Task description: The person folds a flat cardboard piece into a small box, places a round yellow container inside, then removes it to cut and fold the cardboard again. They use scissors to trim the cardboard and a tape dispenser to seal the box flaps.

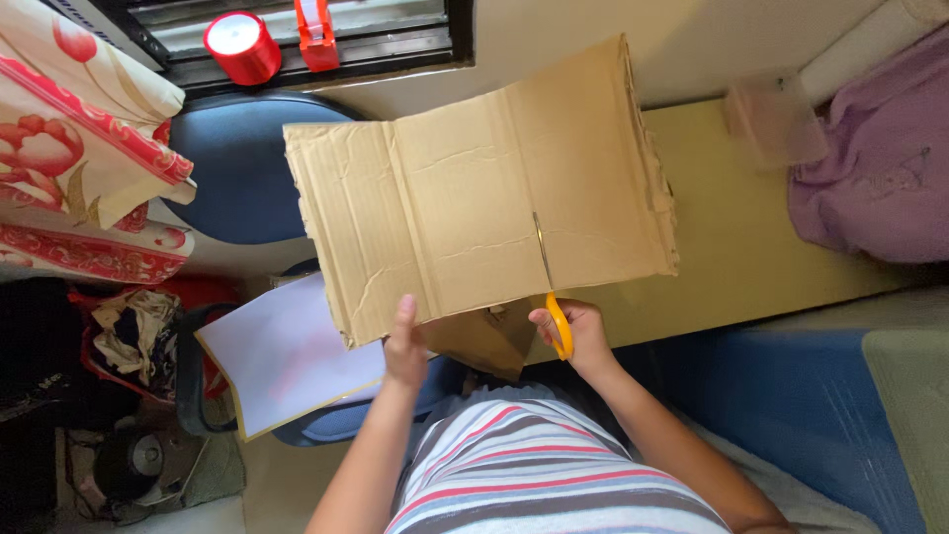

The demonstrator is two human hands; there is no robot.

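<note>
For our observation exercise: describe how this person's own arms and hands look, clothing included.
Both forearms are bare, with no long sleeves, gloves, watch or rings visible on the left hand or the right hand. The person wears a striped shirt, grey-white with red and blue bands.

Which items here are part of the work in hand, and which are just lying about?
In use: cardboard sheet, yellow-handled scissors, left hand, right hand.
Lying about: red tape roll, tape dispenser, white paper, clear plastic box.

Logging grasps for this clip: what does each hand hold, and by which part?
The left hand pinches the cardboard sheet at its near edge. The right hand holds the scissors by their orange handles, blades in the cardboard.
</note>
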